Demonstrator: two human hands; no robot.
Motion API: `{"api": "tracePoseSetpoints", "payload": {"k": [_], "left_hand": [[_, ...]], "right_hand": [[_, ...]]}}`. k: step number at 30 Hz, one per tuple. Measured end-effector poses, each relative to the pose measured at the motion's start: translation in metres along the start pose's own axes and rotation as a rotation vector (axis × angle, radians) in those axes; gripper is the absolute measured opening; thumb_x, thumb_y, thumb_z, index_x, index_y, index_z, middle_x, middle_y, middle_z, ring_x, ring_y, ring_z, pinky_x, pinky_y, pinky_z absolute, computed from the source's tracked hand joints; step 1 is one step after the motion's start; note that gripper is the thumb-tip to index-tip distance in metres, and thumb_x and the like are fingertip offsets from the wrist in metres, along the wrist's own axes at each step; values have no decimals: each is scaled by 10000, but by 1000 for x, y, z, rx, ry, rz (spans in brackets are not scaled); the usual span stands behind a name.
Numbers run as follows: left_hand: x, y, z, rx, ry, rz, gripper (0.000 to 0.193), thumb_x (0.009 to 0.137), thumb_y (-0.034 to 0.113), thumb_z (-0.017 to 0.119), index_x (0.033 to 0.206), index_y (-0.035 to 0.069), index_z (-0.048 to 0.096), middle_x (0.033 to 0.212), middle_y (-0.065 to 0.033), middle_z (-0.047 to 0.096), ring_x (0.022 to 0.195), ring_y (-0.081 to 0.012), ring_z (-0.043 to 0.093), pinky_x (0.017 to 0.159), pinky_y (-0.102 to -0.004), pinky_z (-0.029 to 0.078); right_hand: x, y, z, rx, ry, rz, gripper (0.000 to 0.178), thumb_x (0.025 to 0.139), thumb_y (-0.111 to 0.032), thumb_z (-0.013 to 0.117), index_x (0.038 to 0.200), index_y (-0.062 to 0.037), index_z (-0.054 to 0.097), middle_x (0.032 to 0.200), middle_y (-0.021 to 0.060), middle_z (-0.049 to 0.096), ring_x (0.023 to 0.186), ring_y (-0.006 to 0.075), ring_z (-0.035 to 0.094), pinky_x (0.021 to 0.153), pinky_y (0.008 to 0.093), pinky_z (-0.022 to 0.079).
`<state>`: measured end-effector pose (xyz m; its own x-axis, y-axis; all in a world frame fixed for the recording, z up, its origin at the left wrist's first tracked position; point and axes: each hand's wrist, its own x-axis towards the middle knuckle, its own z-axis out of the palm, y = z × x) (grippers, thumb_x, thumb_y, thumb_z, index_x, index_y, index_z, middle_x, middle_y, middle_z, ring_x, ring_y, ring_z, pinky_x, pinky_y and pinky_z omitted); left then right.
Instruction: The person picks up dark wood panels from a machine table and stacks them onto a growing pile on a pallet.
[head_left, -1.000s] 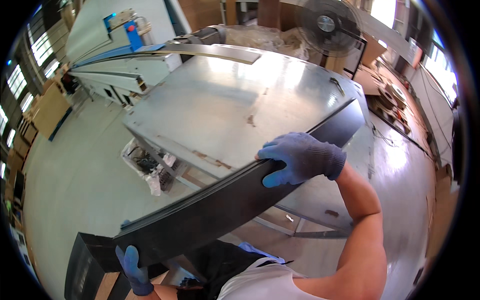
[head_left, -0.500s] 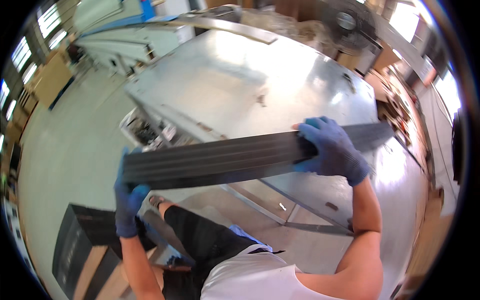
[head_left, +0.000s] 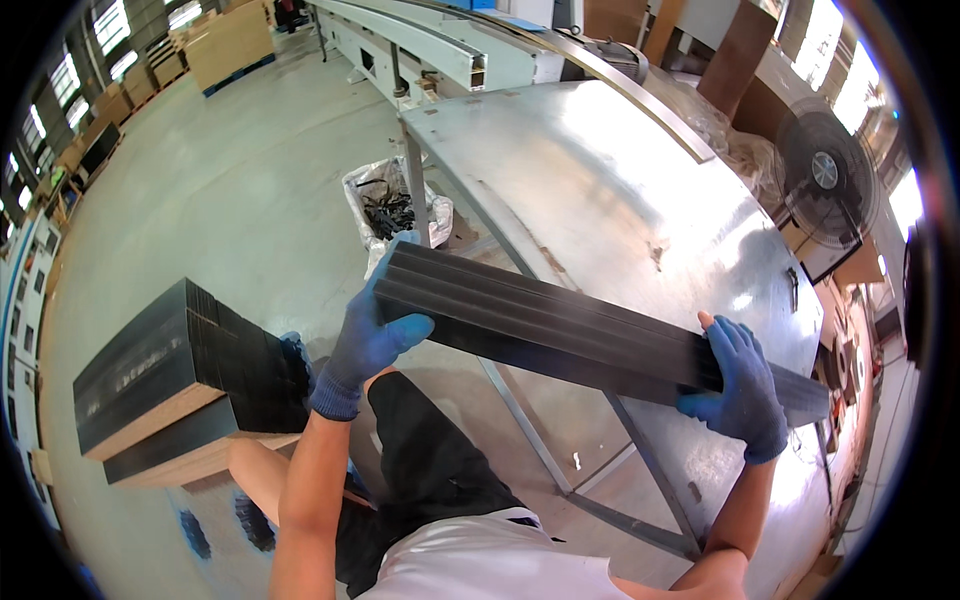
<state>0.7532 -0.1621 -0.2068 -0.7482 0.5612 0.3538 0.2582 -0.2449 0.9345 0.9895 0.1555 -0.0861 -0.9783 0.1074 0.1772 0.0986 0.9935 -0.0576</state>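
Observation:
A bundle of several long, narrow black boards [head_left: 540,315], lying face to face, is held in front of me with both hands. My left hand [head_left: 372,335], in a blue work glove, is closed round its left end, with the thumb on the near side. Further right, my right hand [head_left: 735,385], gloved the same way, grips the bundle near its other end, thumb below and fingers over the top. The boards slant down to the right across the near edge of the metal-topped table [head_left: 590,190]; whether they touch it I cannot tell.
At my left stands a stack of black-faced boards [head_left: 140,365] with light brown edges. A white-lined bin [head_left: 365,185] of dark scraps sits by the table leg. Beyond are a long machine bed [head_left: 430,45] and a metal strip [head_left: 640,95]; a black fan [head_left: 825,170] stands right.
My view has turned left, bringing the board stack more fully into sight. The bundle's left end has risen in the picture and its right end has dropped. Both hands keep their hold.

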Motion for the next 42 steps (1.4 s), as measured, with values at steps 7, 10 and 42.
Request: {"api": "tracePoseSetpoints", "payload": {"k": [7, 10, 42], "left_hand": [[0, -5, -2, 109, -11, 60, 874, 741, 262, 759, 1416, 16, 262, 1248, -111, 528, 1121, -160, 502, 972, -319, 388], [-2, -7, -1, 224, 14, 130, 896, 746, 278, 754, 1427, 31, 228, 1268, -154, 519, 1163, -203, 499, 980, -335, 386], [-90, -29, -68, 204, 639, 352, 815, 697, 309, 790, 1342, 9, 391, 1090, -106, 597, 933, -160, 572, 785, -294, 474]], "right_hand": [[-9, 17, 9, -9, -45, 6, 957, 487, -166, 772, 1334, 9, 360, 1247, 223, 470, 1110, 396, 474, 939, 412, 402], [-11, 21, 14, -20, -38, -24, 961, 507, -195, 780, 1331, 35, 343, 1280, 253, 447, 1139, 415, 458, 955, 432, 393], [35, -82, 33, 349, -49, -93, 469, 486, -197, 774, 836, 8, 539, 693, 117, 570, 611, 212, 579, 582, 327, 469]]}}
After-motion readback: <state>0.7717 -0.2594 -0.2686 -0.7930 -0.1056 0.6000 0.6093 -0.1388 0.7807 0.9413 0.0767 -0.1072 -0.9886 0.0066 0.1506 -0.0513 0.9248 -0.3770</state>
